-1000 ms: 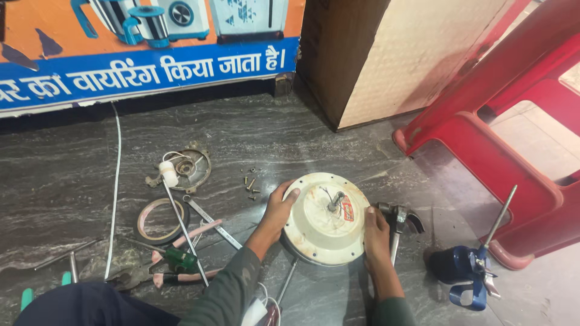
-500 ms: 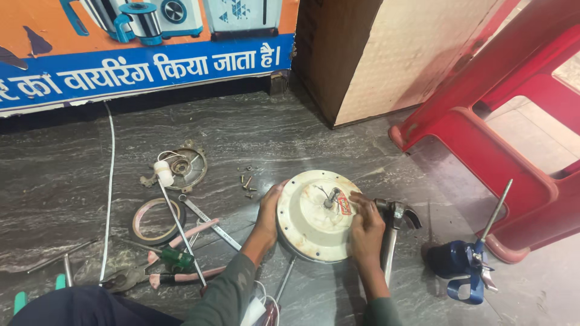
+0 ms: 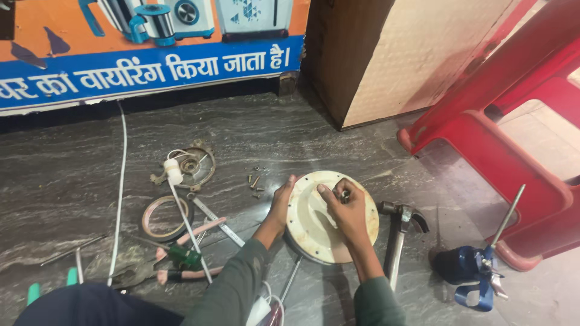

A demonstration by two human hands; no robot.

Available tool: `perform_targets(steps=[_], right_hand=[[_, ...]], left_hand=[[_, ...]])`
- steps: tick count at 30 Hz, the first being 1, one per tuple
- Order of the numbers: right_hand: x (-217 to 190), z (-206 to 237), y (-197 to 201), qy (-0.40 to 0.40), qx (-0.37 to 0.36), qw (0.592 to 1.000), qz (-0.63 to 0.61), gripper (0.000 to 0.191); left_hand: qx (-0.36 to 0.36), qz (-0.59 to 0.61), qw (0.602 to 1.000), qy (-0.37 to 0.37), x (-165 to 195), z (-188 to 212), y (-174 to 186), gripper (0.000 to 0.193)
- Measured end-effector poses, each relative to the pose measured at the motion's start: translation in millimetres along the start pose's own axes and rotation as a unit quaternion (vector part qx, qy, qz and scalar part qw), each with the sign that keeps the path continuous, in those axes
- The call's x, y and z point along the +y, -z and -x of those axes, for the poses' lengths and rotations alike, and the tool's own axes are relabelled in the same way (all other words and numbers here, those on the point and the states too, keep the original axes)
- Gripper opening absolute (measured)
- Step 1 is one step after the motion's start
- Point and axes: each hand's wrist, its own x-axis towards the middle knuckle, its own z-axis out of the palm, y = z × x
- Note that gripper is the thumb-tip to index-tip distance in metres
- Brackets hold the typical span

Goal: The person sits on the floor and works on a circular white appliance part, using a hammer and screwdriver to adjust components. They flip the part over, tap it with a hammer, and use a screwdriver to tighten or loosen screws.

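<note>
Fingers of the right hand (image 3: 349,212), earlier at the cream round cover's (image 3: 314,232) right rim, pinched its centre fitting (image 3: 344,196); left hand (image 3: 281,202) gripped the left edge throughout.

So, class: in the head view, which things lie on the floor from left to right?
White cable → tape ring → loose screws → cream round cover → claw hammer → blue oil can.

Both arms wear long sleeves in a dull grey-green cloth. The left sleeve (image 3: 232,287) is pushed up a little, so the wrist is bare. The right sleeve (image 3: 376,300) ends at the wrist too. The left hand (image 3: 280,205) and right hand (image 3: 347,212) are bare. A leg in dark blue trousers (image 3: 96,306) shows near the bottom left.
</note>
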Motion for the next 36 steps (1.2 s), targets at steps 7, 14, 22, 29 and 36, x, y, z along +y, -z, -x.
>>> perform_targets(steps=[7, 14, 22, 29, 36], right_hand=[[9.4, -15.4, -1.4, 0.179, 0.033, 0.976, 0.116, 0.052], [5.4, -43.6, 5.2, 0.098, 0.060, 0.990, 0.079, 0.049], [-3.5, -40.9, -4.2, 0.132, 0.105, 0.981, 0.100, 0.044], [27.1, -10.4, 69.0, 0.152, 0.151, 0.972, 0.098, 0.042], [98.5, -6.0, 96.4, 0.064, 0.167, 0.954, 0.241, 0.056]], left_hand=[[-0.101, 0.042, 0.994, -0.005, 6.6, -2.0, 3.5, 0.087], [-0.042, 0.054, 0.995, -0.072, -0.4, -30.0, -9.2, 0.088], [0.046, 0.011, 0.984, -0.174, -17.4, -23.1, -9.1, 0.052], [0.082, -0.157, 0.955, -0.239, -30.1, 3.6, -16.3, 0.057], [0.069, -0.139, 0.964, -0.215, -33.6, -2.6, -10.7, 0.054]])
